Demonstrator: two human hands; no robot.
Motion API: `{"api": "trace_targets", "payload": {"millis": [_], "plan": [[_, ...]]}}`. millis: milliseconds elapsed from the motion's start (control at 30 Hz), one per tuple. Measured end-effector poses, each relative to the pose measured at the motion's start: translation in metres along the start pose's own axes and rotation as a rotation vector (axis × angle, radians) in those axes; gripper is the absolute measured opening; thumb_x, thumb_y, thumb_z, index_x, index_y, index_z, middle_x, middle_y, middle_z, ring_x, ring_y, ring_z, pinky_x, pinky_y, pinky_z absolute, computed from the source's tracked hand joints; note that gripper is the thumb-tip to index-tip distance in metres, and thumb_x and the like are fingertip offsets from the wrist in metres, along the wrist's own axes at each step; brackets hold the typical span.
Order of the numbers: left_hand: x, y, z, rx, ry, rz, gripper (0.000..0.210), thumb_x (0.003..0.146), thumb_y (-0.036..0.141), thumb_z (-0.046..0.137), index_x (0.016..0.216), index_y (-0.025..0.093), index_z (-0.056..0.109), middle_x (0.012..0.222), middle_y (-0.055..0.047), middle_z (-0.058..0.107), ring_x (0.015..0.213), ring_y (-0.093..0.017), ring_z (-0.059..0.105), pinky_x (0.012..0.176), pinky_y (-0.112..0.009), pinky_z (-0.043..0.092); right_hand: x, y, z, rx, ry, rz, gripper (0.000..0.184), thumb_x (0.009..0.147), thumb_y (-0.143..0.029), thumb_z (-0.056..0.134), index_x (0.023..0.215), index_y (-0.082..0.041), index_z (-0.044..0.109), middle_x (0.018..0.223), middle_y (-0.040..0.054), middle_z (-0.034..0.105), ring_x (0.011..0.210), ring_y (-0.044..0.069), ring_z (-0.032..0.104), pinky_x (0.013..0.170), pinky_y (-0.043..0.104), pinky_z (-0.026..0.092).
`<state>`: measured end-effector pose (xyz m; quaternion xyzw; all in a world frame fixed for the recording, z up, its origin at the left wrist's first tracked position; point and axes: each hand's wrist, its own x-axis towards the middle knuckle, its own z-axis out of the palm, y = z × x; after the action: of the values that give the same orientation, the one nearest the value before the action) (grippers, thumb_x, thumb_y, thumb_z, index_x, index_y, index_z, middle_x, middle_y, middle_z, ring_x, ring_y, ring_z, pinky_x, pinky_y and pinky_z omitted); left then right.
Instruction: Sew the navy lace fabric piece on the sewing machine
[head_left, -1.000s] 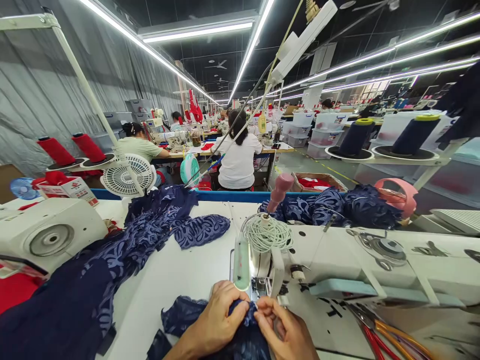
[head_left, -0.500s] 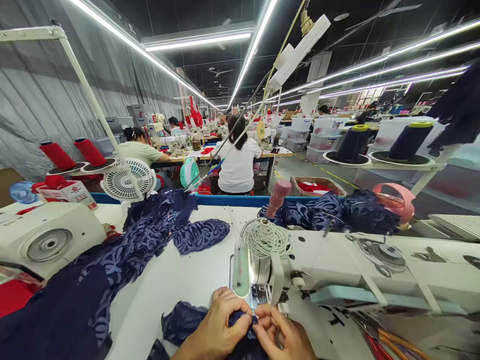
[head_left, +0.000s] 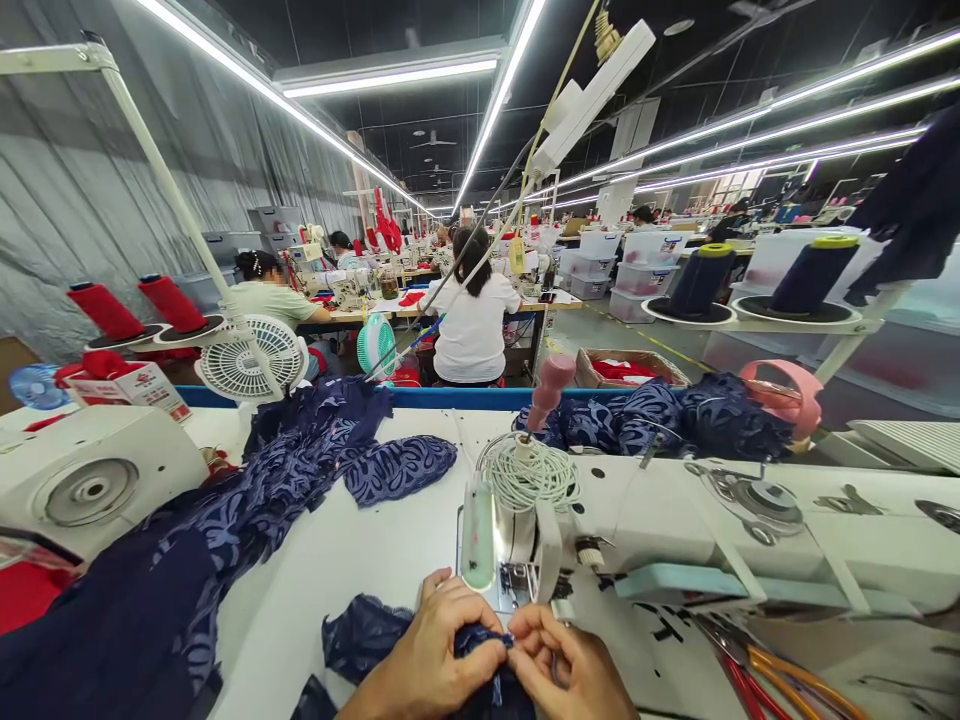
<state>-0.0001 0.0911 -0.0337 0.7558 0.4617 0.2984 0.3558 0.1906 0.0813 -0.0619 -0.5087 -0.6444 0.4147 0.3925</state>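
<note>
Lace fabric (head_left: 375, 632), dark blue, is bunched at the near edge of the white table (head_left: 352, 560), right under the head of the sewing machine (head_left: 675, 520). Compared with a second ago both hands have slipped a little lower and closer together, and the fabric is gathered tighter between them; the rest of the bench looks unchanged. The left hand (head_left: 431, 660) lies over the fabric with its fingers curled, pinching an edge against the thumb. The right hand (head_left: 570, 665) meets it from the other side, fingertips nipping the same edge, so the two hands touch at the pinch just in front of the needle area. A larger heap of blue lace (head_left: 247, 500) sprawls to the left, well apart from the hands. Red-handled scissors (head_left: 757, 680) lie to the right on the machine bed.
</note>
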Motion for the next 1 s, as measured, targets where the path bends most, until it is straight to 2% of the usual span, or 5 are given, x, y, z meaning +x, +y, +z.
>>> {"api": "trace_targets", "payload": {"millis": [400, 600, 700, 867, 1000], "plan": [[0.004, 0.007, 0.002, -0.012, 0.061, -0.014, 0.011, 0.080, 0.023, 0.052, 0.075, 0.021, 0.062, 0.083, -0.001, 0.064, 0.087, -0.020, 0.057, 0.102, -0.042, 0.035, -0.005, 0.000, 0.002, -0.112, 0.061, -0.083, 0.023, 0.082, -0.042, 0.060, 0.098, -0.027, 0.067, 0.081, 0.0000, 0.064, 0.073, 0.017, 0.059, 0.066, 0.025, 0.046], [0.008, 0.014, -0.003, -0.020, 0.100, -0.098, 0.013, 0.083, 0.027, 0.051, 0.076, 0.020, 0.061, 0.082, -0.002, 0.061, 0.086, -0.021, 0.056, 0.090, -0.036, 0.041, 0.004, 0.003, 0.006, -0.081, -0.323, 0.139, 0.034, 0.088, -0.056, 0.044, 0.074, -0.024, 0.044, 0.058, -0.0063, 0.043, 0.046, 0.012, 0.044, 0.046, 0.022, 0.038], [0.012, 0.017, 0.001, 0.093, 0.050, -0.089, 0.012, 0.083, 0.021, 0.053, 0.076, 0.022, 0.063, 0.084, -0.001, 0.063, 0.092, -0.023, 0.055, 0.096, -0.042, 0.038, 0.010, 0.008, 0.009, -0.145, -0.376, 0.231, 0.030, 0.089, -0.050, 0.040, 0.071, -0.026, 0.040, 0.047, -0.0084, 0.039, 0.031, 0.011, 0.037, 0.034, 0.022, 0.029], [0.017, 0.005, 0.018, 0.249, 0.044, 0.023, 0.017, 0.083, 0.015, 0.057, 0.083, 0.026, 0.069, 0.090, 0.000, 0.066, 0.102, -0.023, 0.055, 0.107, -0.050, 0.034, 0.011, 0.005, 0.000, -0.405, -0.266, 0.148, 0.033, 0.083, -0.032, 0.056, 0.057, -0.023, 0.037, 0.048, -0.0036, 0.048, 0.048, 0.015, 0.055, 0.049, 0.022, 0.035], [0.018, -0.007, 0.027, 0.302, 0.104, 0.088, 0.018, 0.084, 0.015, 0.057, 0.081, 0.027, 0.071, 0.089, -0.001, 0.066, 0.099, -0.023, 0.056, 0.107, -0.052, 0.038, -0.001, 0.005, -0.016, -0.591, -0.140, -0.069, 0.012, 0.085, -0.030, 0.059, 0.075, -0.024, 0.057, 0.070, -0.0004, 0.064, 0.068, 0.020, 0.063, 0.065, 0.028, 0.043]]}}
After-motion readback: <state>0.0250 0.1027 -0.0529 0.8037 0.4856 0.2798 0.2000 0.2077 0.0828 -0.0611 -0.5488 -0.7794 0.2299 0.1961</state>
